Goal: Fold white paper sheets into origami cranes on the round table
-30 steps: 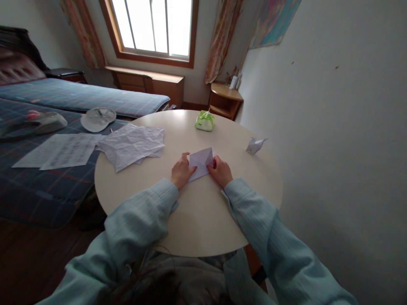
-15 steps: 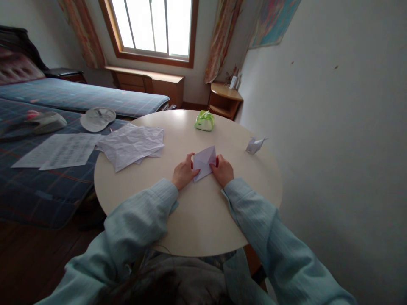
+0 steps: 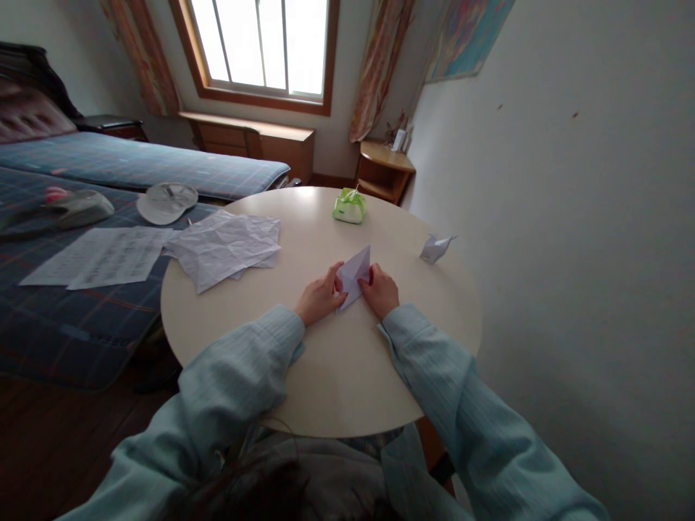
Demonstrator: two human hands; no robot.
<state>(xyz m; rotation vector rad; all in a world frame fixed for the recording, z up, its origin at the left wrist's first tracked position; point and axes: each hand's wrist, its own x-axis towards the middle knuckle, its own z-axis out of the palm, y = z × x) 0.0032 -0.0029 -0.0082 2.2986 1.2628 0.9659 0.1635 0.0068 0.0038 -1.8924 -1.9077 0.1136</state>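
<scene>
A folded sheet of white paper [image 3: 355, 270] is held just over the middle of the round table, its pointed corner facing away from me. My left hand [image 3: 323, 294] pinches its left edge between thumb and fingers. On the opposite edge, my right hand [image 3: 381, 291] grips it, thumb on top. Fingers behind the paper are partly hidden. A small folded-paper figure [image 3: 436, 248] stands apart to the right. Creased white sheets [image 3: 231, 242] lie stacked at the table's left.
The round cream table [image 3: 347, 376] has a green tissue pack [image 3: 349, 206] at its far side. Left of it is a bed with a checked cover [image 3: 98, 325], printed sheets [image 3: 116, 253] and a white cap [image 3: 167, 203]. A white wall [image 3: 570, 239] rises close on the right.
My left hand has moved slightly right and inward, bringing the paper's left side in, so the paper looks narrower. My right hand has stayed in place.
</scene>
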